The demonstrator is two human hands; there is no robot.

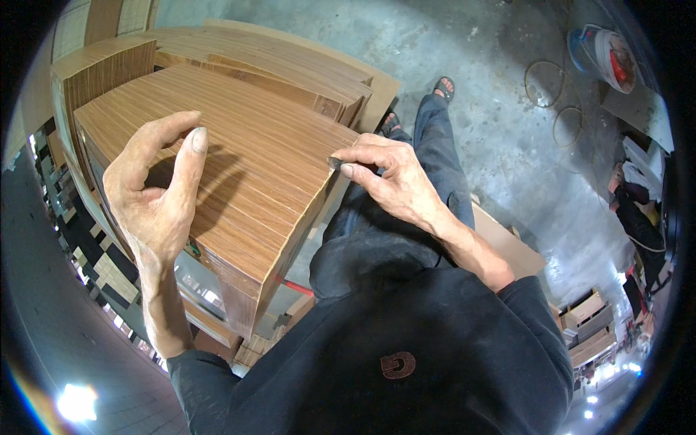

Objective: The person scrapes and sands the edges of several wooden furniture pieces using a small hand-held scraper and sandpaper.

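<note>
My left hand [157,185] is raised over a stack of wood-grain panels [239,147], its thumb and forefinger curved with a small gap between them and nothing visible in its grasp. The inside of its palm is partly hidden. Between the thumb and fingers of my right hand [394,174] is a small dark piece [335,162], perhaps a blade. It lies at the near right corner of the top panel, where a thin, ragged light strip [304,217] runs along the edge. The left hand's shadow falls on the top panel.
More wood-grain boards [272,51] are stacked behind, with a raised block of panels [109,65] at the left. On the concrete floor stand a bucket [614,60] and coiled hose or cable [545,84]. A person in dark clothes [636,212] is at the far right. A red bar [297,287] is beside the stack.
</note>
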